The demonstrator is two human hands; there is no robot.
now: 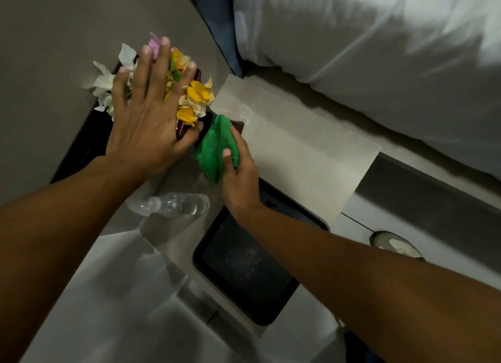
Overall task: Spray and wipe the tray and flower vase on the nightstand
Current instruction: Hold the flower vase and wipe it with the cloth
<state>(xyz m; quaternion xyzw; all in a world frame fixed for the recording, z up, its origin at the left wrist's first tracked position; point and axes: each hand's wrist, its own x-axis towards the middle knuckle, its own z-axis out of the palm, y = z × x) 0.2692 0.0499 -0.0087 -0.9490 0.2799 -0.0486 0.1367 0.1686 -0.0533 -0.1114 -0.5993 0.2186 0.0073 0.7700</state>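
Observation:
A dark vase (207, 123) full of yellow, white and pink flowers (198, 93) stands at the back of the nightstand (298, 156). My left hand (147, 116) lies spread over the flowers, thumb against the vase's side. My right hand (238, 173) presses a bunched green cloth (217, 148) against the vase's right side. A black rectangular tray (244, 268), speckled with droplets, lies near the front edge, partly under my right forearm. The vase's lower part is hidden by hand and cloth.
A clear plastic spray bottle (173, 204) lies on its side left of the tray. Wet drops (246, 113) glisten on the nightstand top behind the cloth. A white pillow (379, 51) and bed lie to the right. A shoe (395, 244) shows on the floor.

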